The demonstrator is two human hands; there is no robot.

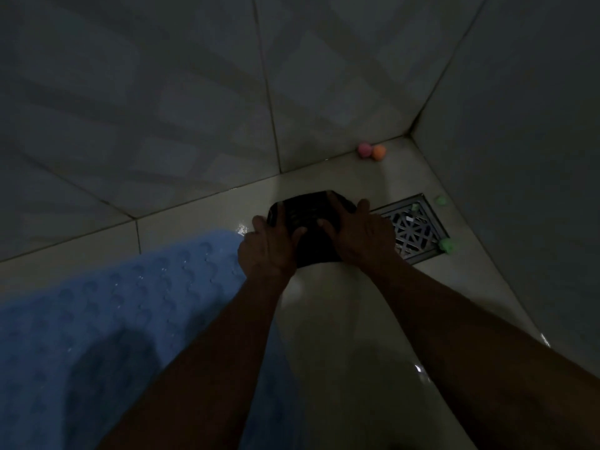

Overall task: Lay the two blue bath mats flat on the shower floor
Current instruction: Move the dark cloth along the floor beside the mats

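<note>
One blue bath mat with a bumpy surface lies flat on the pale shower floor, filling the lower left. Only this one blue mat shows. Both my hands rest on a dark, folded, ribbed object near the far wall; in the dim light I cannot tell its colour or what it is. My left hand grips its left edge, fingers curled over it. My right hand lies on its right side, fingers spread over the top.
A square metal drain grate sits just right of the dark object. Pink and orange balls lie in the far corner, green bits beside the drain. Tiled walls close in behind and on the right.
</note>
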